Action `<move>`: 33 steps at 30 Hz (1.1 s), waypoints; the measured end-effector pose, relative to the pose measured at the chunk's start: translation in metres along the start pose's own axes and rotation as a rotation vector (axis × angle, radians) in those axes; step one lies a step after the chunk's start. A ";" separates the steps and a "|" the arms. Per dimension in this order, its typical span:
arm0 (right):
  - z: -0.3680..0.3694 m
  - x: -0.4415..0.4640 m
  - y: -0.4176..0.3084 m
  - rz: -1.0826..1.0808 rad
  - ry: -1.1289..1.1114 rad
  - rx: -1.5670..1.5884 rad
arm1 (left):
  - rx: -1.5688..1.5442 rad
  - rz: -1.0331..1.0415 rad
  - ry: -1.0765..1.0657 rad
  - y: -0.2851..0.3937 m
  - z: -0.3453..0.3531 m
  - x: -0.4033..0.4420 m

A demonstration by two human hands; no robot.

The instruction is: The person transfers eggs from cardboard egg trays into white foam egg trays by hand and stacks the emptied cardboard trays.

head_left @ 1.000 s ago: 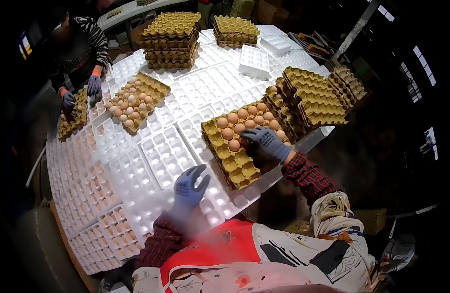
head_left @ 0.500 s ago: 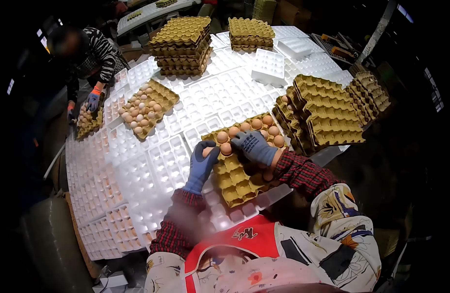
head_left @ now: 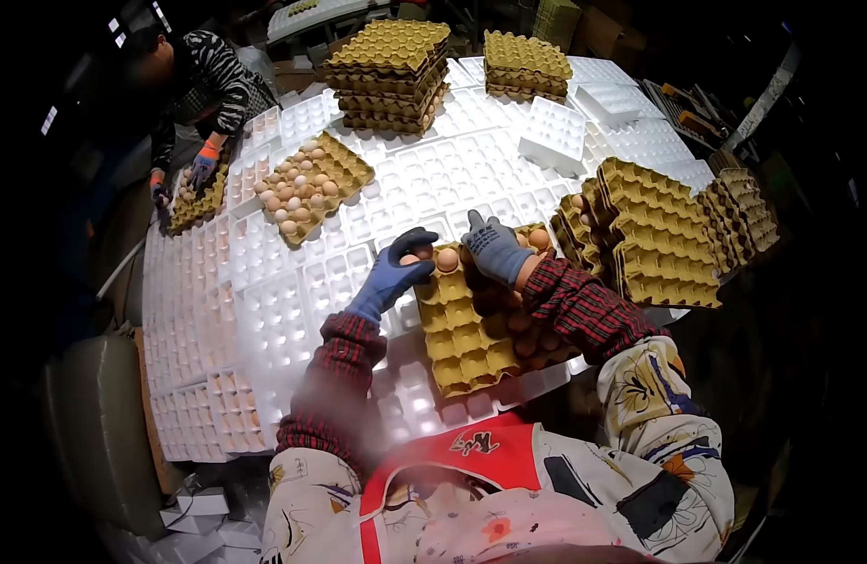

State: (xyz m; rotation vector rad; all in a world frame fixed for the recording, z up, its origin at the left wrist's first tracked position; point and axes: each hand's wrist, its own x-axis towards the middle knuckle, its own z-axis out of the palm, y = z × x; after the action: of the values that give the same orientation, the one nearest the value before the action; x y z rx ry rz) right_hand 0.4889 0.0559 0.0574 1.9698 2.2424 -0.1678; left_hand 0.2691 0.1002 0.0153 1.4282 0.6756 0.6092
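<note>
A lone brown egg (head_left: 447,260) sits at the far left of the near cardboard tray (head_left: 457,329), in front of the standing worker. It lies between the two gloved hands, just right of the fingertips of the left hand (head_left: 396,271), which is the nearer, and left of the right hand (head_left: 495,248). The egg's long axis cannot be made out; the tray's rows run away from the worker. The left hand is curled, thumb opposed to fingers, about a second egg (head_left: 411,259). The right hand, over the tray's far edge, has its index finger extended and the others bent; whether it grips anything cannot be told. White moulded trays (head_left: 339,282) extend leftward; stacked cardboard trays (head_left: 663,235) stand at right. Beyond, at far left, is a co-worker's gloved hand (head_left: 205,163).
</note>
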 end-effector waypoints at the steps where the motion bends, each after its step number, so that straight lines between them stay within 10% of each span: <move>1: 0.002 0.003 0.000 0.000 -0.014 -0.053 | 0.401 0.099 -0.016 0.008 0.005 0.014; 4: 0.008 -0.001 0.013 -0.017 0.071 0.150 | 1.440 -0.147 0.124 0.037 0.064 0.034; 6: 0.031 -0.012 0.028 -0.105 0.524 0.357 | 1.651 -0.245 0.185 -0.012 0.074 0.064; 9: 0.004 -0.058 0.012 0.261 0.208 1.623 | 1.261 -0.001 0.293 -0.007 0.058 0.030; 11: 0.032 -0.073 -0.007 0.036 0.390 2.245 | 0.761 0.189 0.469 0.010 0.046 -0.030; 14: 0.025 -0.091 -0.077 0.098 0.220 1.901 | 0.409 0.247 0.601 -0.015 0.018 -0.127; 16: 0.029 -0.084 -0.136 -0.250 0.071 1.457 | 0.345 0.071 0.764 -0.056 -0.013 -0.202; 20: 0.048 -0.058 -0.265 -0.688 -0.102 0.671 | 0.870 -0.299 0.938 -0.089 -0.080 -0.335; 25: 0.116 0.003 -0.373 -0.805 -0.130 0.199 | 1.160 -0.594 0.629 -0.117 -0.113 -0.364; 30: 0.090 0.025 -0.400 -0.719 -0.273 0.229 | 1.162 -0.347 0.649 -0.128 -0.147 -0.382; 33: 0.125 0.031 -0.419 -0.732 0.191 0.487 | 0.779 -0.155 0.858 -0.118 -0.166 -0.367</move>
State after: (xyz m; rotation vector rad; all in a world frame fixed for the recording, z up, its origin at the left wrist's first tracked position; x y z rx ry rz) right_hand 0.0749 0.0086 -0.0784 1.2428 3.1926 -0.6834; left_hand -0.1032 -0.0639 -0.0861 1.7701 1.8342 0.8916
